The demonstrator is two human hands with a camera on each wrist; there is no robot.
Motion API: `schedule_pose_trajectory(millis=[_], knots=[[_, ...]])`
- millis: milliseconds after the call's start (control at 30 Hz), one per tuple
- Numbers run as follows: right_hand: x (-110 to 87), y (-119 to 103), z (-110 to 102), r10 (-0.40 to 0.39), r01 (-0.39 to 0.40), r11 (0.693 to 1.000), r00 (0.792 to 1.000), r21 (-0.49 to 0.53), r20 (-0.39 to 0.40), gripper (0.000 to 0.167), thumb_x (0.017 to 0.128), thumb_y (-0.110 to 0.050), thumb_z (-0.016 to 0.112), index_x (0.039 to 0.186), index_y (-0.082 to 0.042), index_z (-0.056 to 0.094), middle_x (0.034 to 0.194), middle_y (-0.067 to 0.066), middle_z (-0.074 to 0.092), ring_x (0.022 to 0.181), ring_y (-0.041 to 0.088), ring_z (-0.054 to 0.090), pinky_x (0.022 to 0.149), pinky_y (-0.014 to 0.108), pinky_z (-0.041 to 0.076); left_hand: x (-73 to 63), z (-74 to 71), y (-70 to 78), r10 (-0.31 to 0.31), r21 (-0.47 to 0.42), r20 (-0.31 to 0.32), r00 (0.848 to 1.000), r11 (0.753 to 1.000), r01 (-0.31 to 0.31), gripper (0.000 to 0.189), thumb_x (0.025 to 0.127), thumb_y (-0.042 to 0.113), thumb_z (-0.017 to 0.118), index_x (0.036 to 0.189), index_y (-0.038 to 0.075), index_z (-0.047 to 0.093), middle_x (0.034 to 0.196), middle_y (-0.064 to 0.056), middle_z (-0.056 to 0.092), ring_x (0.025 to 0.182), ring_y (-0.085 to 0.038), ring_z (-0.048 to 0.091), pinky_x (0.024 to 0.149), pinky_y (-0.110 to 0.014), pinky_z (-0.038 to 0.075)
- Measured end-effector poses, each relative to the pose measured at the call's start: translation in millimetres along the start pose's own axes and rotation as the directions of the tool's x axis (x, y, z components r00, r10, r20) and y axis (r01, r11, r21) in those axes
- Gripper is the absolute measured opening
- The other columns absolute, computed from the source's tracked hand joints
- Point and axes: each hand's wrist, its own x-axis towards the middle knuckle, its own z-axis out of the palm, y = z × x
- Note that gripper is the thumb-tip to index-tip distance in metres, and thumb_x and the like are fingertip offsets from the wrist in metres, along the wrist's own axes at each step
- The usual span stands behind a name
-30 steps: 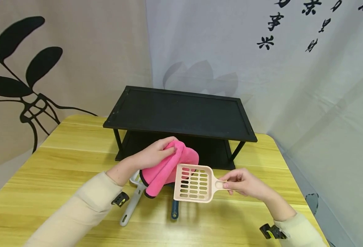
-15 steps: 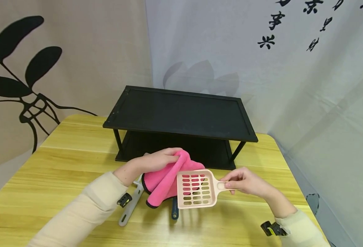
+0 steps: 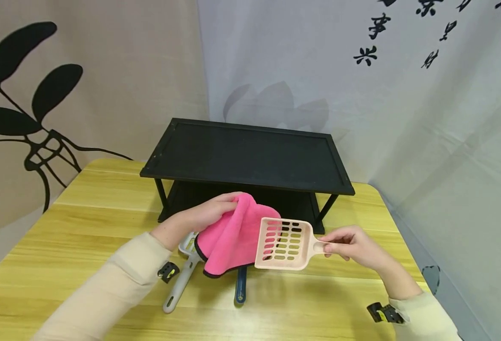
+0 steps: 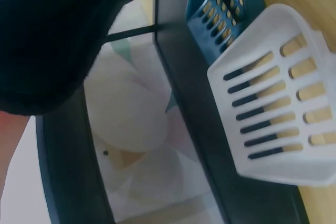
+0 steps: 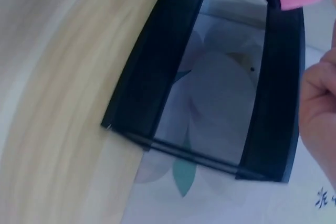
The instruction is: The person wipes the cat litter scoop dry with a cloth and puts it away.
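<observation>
My left hand [image 3: 209, 213] grips a pink cloth [image 3: 233, 237] with black edging, which hangs over the table. My right hand [image 3: 352, 246] pinches the handle of a beige litter scoop [image 3: 303, 246], held up with its slotted pan towards the left. The pan overlaps the cloth's right side in the head view. Below lie a light grey litter scoop [image 3: 182, 284] and a dark blue one [image 3: 241, 286], their handles towards me and their pans partly hidden by the cloth. Both slotted pans show in the left wrist view, the grey one [image 4: 287, 93] beside the blue one [image 4: 207, 40].
A black two-tier shelf [image 3: 246, 154] stands at the back of the wooden table [image 3: 84, 246], just behind the hands. Printed fabric [image 3: 276, 57] hangs behind the table and along its right side. Each wrist carries a small black strapped device.
The beige scoop and right hand have shifted right and slightly up. The left hand has gone down, then back up and left with the cloth. Both scoops on the table have stayed put.
</observation>
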Motion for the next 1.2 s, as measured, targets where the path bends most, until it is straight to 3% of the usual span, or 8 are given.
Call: schedule_pose_trajectory(millis=[133, 300, 500, 667, 967, 1200], knots=[[12.1, -3.1, 8.0, -0.029, 0.03, 1.0, 0.999, -0.006, 0.017, 0.029, 0.086, 0.002, 0.06, 0.102, -0.019, 0.072, 0.076, -0.013, 0.065, 0.044, 0.016, 0.032, 0.037, 0.028, 0.025, 10.2, 7.1, -4.6, -0.009, -0.116, 0.05, 0.999, 0.993, 0.014, 0.035, 0.097, 0.017, 0.037, 0.127, -0.001, 0.042, 0.102, 0.0, 0.057, 0.085, -0.008, 0.06, 0.074, -0.022, 0.051], [21.7, 0.2, 16.9, -0.037, 0.038, 0.999, 0.999, -0.022, 0.026, 0.017, 0.086, 0.0, 0.062, 0.101, -0.003, 0.071, 0.074, -0.006, 0.063, 0.044, 0.015, 0.033, 0.037, 0.027, 0.027, 15.8, 18.7, -7.0, -0.021, -0.169, 0.125, 0.992, 0.985, 0.042, 0.035, 0.098, 0.02, 0.035, 0.127, 0.001, 0.04, 0.102, -0.002, 0.057, 0.086, -0.007, 0.062, 0.075, -0.022, 0.053], [22.8, 5.6, 21.0, 0.007, -0.008, 0.998, 1.0, -0.056, -0.017, 0.017, 0.087, -0.001, 0.061, 0.1, 0.009, 0.066, 0.073, -0.008, 0.063, 0.042, 0.012, 0.028, 0.037, 0.026, 0.023, 15.7, 24.5, -11.9, -0.048, -0.183, 0.1, 0.994, 0.981, 0.066, 0.042, 0.097, 0.02, 0.033, 0.132, -0.002, 0.038, 0.106, -0.003, 0.056, 0.087, -0.005, 0.06, 0.075, -0.02, 0.051], [21.0, 8.6, 21.1, 0.021, -0.024, 0.997, 0.999, -0.069, -0.049, 0.019, 0.088, -0.002, 0.06, 0.099, 0.012, 0.065, 0.074, -0.011, 0.065, 0.043, 0.011, 0.025, 0.037, 0.026, 0.022, 14.8, 24.0, -14.7, -0.028, -0.183, 0.095, 0.995, 0.982, 0.045, 0.042, 0.098, 0.019, 0.032, 0.133, -0.005, 0.036, 0.106, -0.003, 0.056, 0.086, -0.005, 0.06, 0.075, -0.019, 0.051], [17.0, 8.1, 17.3, 0.029, -0.033, 0.996, 0.998, -0.079, -0.06, 0.019, 0.088, -0.002, 0.06, 0.098, 0.013, 0.065, 0.074, -0.011, 0.065, 0.043, 0.011, 0.026, 0.037, 0.027, 0.022, 10.9, 19.3, -13.8, 0.001, -0.19, 0.153, 0.988, 0.981, 0.028, 0.039, 0.097, 0.02, 0.035, 0.13, -0.001, 0.038, 0.107, -0.001, 0.054, 0.089, -0.007, 0.06, 0.076, -0.021, 0.052], [12.7, 5.9, 15.9, 0.068, -0.078, 0.99, 0.994, -0.119, -0.09, 0.02, 0.086, -0.004, 0.062, 0.097, 0.014, 0.065, 0.074, -0.013, 0.063, 0.049, 0.002, 0.035, 0.04, 0.024, 0.027, 7.9, 17.7, -13.5, 0.011, -0.195, 0.156, 0.988, 0.981, 0.019, 0.039, 0.097, 0.018, 0.035, 0.13, -0.004, 0.038, 0.105, 0.0, 0.055, 0.087, -0.007, 0.059, 0.075, -0.021, 0.051]])
